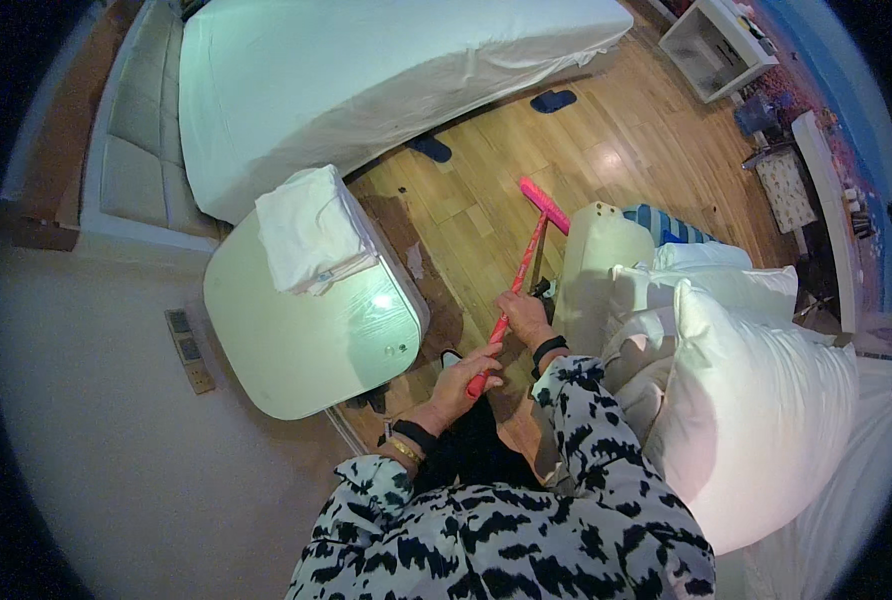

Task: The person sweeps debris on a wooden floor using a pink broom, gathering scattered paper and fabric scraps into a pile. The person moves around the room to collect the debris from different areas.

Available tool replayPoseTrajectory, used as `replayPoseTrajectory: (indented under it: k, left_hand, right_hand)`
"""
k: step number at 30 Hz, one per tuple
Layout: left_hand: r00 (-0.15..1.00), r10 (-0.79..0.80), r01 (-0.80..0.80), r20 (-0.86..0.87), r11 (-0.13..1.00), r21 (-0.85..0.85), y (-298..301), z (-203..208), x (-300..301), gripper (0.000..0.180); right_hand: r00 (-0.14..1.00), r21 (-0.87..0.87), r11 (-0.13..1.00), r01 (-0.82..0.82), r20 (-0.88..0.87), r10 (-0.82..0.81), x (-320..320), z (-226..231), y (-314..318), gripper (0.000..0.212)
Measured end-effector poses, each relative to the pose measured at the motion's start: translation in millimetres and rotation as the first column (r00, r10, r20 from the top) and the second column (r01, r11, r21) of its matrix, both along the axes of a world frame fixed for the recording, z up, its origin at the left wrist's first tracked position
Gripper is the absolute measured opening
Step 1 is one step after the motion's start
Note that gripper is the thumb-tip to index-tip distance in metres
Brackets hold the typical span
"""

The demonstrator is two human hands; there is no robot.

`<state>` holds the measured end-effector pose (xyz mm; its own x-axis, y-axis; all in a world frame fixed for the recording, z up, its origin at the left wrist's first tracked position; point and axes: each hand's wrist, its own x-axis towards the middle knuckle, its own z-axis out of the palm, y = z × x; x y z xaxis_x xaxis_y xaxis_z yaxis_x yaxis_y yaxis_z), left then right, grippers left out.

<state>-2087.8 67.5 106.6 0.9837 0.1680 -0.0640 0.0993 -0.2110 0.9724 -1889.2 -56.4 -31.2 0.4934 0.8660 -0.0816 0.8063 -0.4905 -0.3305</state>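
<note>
A pink long-handled broom (526,262) slants from my hands toward the wooden floor (566,150), its pink head (545,204) resting on the boards beside a bed. My left hand (463,379) grips the lower end of the handle, close to my body. My right hand (526,316) grips the handle a little further up. Both sleeves are black-and-white patterned, with a dark band on each wrist.
A white bedside table (306,330) with a folded white cloth (308,230) stands left of the broom. A white-sheeted bed (366,70) lies beyond; pillows (756,400) pile on a second bed at right. Blue slippers (553,100) lie on the floor. A white shelf unit (716,45) is far right.
</note>
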Motion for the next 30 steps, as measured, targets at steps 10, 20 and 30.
replayPoseTrajectory:
  k: [10,20,30]
  left_hand:
    - [1.0,0.027,-0.026,0.008,0.992,-0.122,-7,-15,-36,0.023]
    - [0.985,-0.175,0.172,-0.004,0.974,-0.15,10,-4,-85,0.02]
    - [0.983,-0.175,0.161,-0.046,0.963,-0.217,18,42,-165,0.02]
  right_hand:
    - [0.991,0.035,0.991,0.128,0.02,-0.129,-59,-15,-6,0.014]
    - [0.953,0.103,0.948,0.302,-0.011,-0.303,-132,-5,-27,0.009]
    - [0.929,0.075,0.94,0.334,-0.197,-0.314,-229,4,-35,0.009]
